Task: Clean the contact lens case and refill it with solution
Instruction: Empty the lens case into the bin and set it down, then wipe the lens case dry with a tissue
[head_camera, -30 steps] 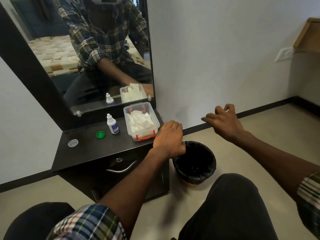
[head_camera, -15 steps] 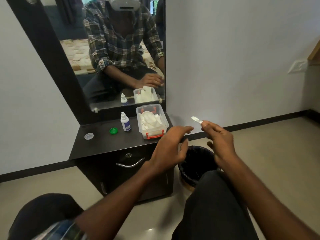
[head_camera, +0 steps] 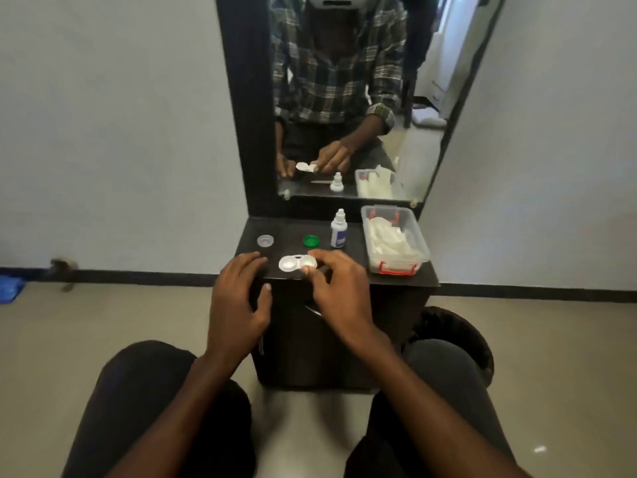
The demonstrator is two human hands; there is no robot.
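Your right hand (head_camera: 336, 288) now pinches the right cup of the white contact lens case (head_camera: 297, 263) between thumb and fingertips, holding it low over the near edge of the counter (head_camera: 351, 248); whether the case touches the surface you cannot tell from this view. Half a second ago that same hand held the case up in the air, out past the counter's right end and above the black bin (head_camera: 458, 339); it has since come in and down to the counter's front. Your left hand (head_camera: 239, 298) holds nothing, its fingers loosely spread, the fingertips lying just left of the case at the counter's near left edge. Earlier it was reaching toward the right hand by the bin; now it sits on the other side of the case.

Farther back on the counter, the clear cap (head_camera: 265, 241) lies at the far left, the green cap (head_camera: 311, 240) sits beyond the case, and the solution bottle (head_camera: 338, 229) stands upright just right of the green cap. The clear tissue box (head_camera: 394, 239) with red latches fills the right end. These have kept their places relative to one another. The view itself has swung to face the mirror (head_camera: 348, 98) squarely, with the bin now near right of the cabinet.
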